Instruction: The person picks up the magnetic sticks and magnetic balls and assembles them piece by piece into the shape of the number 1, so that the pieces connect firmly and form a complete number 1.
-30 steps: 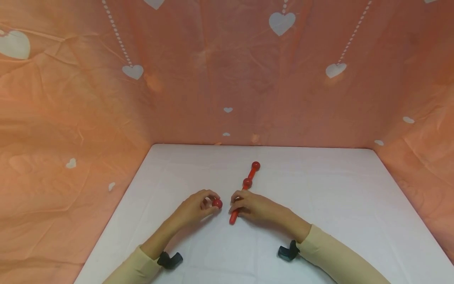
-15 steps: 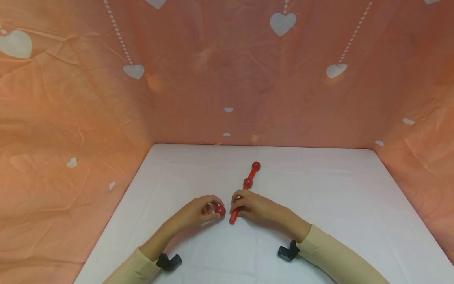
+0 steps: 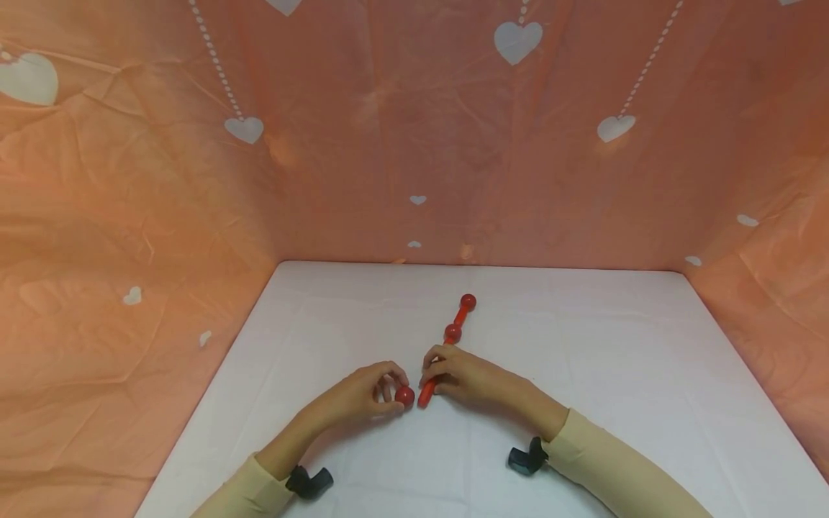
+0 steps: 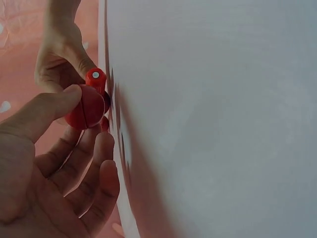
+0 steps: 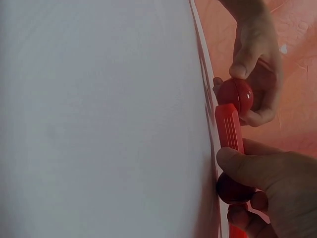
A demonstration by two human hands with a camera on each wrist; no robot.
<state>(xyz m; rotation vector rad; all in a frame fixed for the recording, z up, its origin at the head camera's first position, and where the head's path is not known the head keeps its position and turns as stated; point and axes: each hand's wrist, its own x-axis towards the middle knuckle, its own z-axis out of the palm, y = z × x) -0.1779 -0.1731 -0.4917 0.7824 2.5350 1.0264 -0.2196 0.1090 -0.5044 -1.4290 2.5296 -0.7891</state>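
My left hand (image 3: 365, 392) pinches a glossy red ball (image 3: 404, 396) between thumb and fingers; a thin seam runs round the ball in the left wrist view. My right hand (image 3: 473, 375) grips a chain of red rods and balls lying slantwise on the table. The chain's near rod (image 5: 229, 128) is grooved, and its end has a small round silvery spot (image 4: 95, 75). Farther along the chain are a middle ball (image 3: 452, 333) and an end ball (image 3: 468, 301). Another dark red ball (image 5: 234, 188) sits among my right fingers. The held ball is close beside the near rod's end.
The white-covered table (image 3: 615, 345) spreads around both hands. Orange cloth (image 3: 363, 144) with white hearts hangs behind and at the sides. Each wrist carries a black camera mount, one by the left sleeve (image 3: 242, 489) and one by the right sleeve (image 3: 615, 464).
My left hand has brought the red ball nearer to me and slightly right, toward the near rod's end. My right hand and the chain have stayed in place.
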